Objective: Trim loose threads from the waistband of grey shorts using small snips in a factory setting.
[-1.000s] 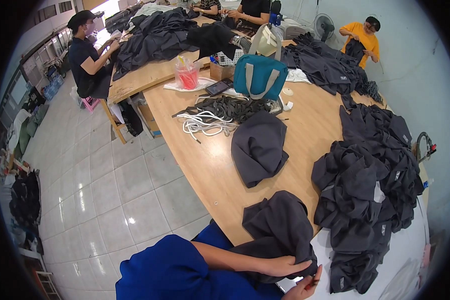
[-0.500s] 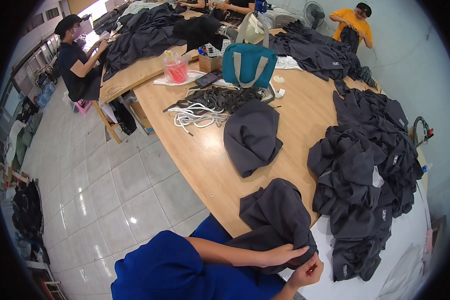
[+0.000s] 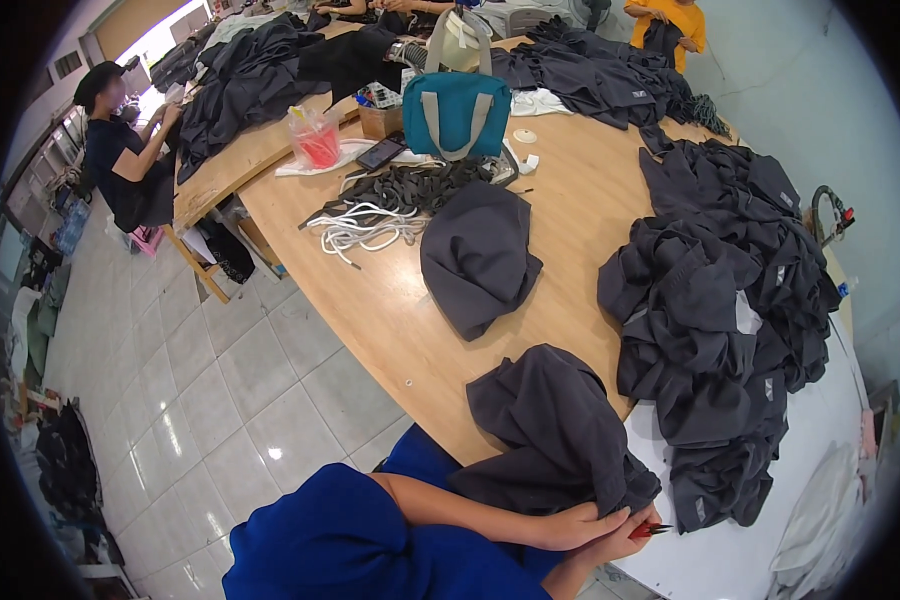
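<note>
A dark grey garment (image 3: 555,430) lies over the near edge of the wooden table (image 3: 390,310) and onto my lap. My left hand (image 3: 580,525) pinches its lower hem, fingers closed on the cloth. My right hand (image 3: 632,528) is pressed against the left one and grips small red-handled snips (image 3: 654,528) at the garment's edge. A second folded grey garment (image 3: 478,255) lies farther out on the table. A large heap of the same grey garments (image 3: 720,310) fills the right side.
White cords (image 3: 360,228) and dark straps (image 3: 410,188) lie beyond the folded garment, with a teal bag (image 3: 457,112), a phone (image 3: 380,153) and a pink plastic bag (image 3: 315,140). A seated person (image 3: 120,150) works at the left table; another in orange (image 3: 670,20) stands far back.
The view has tilted down and closer. My hands have come together at the garment's hem, with the snips now showing at the right hand.
</note>
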### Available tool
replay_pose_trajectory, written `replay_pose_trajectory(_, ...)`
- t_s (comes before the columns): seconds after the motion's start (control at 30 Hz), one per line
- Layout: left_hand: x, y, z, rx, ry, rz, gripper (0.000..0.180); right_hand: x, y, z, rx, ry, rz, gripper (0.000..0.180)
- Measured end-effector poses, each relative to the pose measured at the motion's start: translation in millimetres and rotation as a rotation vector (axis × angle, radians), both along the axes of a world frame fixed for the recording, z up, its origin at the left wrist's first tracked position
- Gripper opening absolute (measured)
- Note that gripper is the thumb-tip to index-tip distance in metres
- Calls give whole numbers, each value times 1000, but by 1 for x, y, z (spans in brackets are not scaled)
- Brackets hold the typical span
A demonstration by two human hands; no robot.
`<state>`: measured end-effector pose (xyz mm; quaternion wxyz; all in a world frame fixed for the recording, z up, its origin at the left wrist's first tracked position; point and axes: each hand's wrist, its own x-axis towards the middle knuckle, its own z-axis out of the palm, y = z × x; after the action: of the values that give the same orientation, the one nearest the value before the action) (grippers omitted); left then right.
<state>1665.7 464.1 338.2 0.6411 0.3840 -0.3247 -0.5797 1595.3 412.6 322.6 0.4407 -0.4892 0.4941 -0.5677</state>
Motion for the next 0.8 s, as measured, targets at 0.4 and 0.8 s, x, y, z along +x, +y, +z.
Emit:
replay_pose_trajectory(0.4,55,8,-23,147,-36,-62,35,-14,4,0,-123,360,404,15)
replay_pose_trajectory(0.8,68,11,-5,216,110,-111,34,-17,4,31,-30,430,666,19)
